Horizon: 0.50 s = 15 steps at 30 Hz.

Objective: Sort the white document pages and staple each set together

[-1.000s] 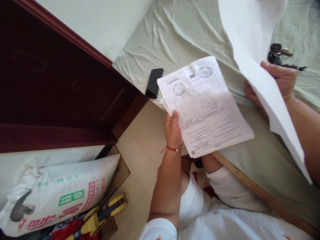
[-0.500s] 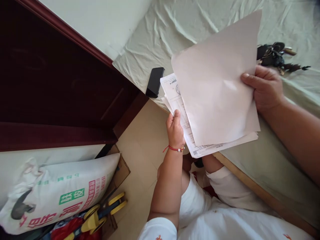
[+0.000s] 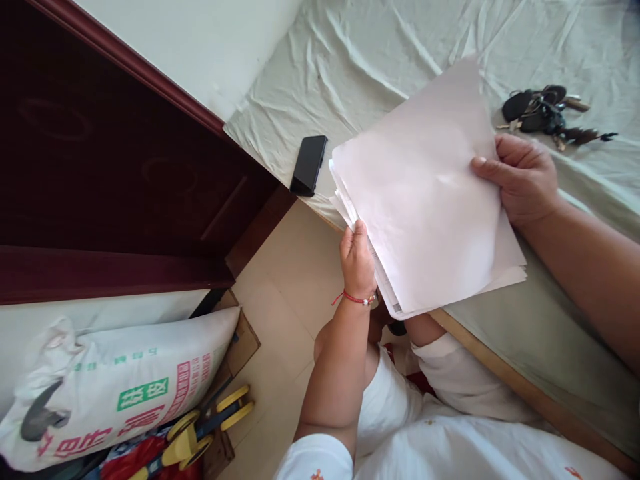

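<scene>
You are in a home bedroom: a bed (image 3: pixel 550 320) with a wrinkled pale green sheet (image 3: pixel 380 60) on a wooden frame, a dark wood door (image 3: pixel 100 173), a tiled floor (image 3: pixel 295 280), a printed grain sack (image 3: pixel 120 387), a phone (image 3: pixel 309 165) and keys (image 3: pixel 545 113) on the sheet.

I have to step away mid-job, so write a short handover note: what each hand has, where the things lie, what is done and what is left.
Left hand: grips the near-left edge of the paper stack, thumb on top.
Right hand: fingers rest on the blank top sheet at its right edge.
Things: the stack is held over the bed's edge; printed sheets peek out beneath the blank one. A black phone lies on the sheet to the left, a bunch of keys beyond the right hand.
Done: the blank sheet lies on the pile.
Left: edges are uneven, so squaring up probably remains.
</scene>
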Tool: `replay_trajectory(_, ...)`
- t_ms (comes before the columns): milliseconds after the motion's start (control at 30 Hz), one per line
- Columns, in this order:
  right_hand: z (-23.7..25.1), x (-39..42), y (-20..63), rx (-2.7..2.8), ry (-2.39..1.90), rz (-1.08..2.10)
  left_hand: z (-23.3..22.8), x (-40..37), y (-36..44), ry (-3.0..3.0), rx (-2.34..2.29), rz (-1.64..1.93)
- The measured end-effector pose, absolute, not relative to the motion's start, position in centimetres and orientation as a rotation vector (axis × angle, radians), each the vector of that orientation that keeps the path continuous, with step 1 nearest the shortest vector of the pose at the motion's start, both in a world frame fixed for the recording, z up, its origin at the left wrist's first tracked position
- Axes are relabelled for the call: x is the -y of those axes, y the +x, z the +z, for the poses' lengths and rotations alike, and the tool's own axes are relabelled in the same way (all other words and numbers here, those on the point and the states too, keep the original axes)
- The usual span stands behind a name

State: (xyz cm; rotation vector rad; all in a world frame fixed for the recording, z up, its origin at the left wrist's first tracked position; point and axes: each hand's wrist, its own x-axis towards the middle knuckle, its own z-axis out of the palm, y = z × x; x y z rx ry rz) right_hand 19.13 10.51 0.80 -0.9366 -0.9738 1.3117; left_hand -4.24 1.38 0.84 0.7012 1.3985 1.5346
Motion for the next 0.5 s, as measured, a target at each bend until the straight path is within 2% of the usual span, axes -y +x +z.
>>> replay_trajectory(500,-0.16,-10.64,19.23,1.037,-0.896,1.265,0.21,-1.30,-3.93,0.735,-1.424,1.535)
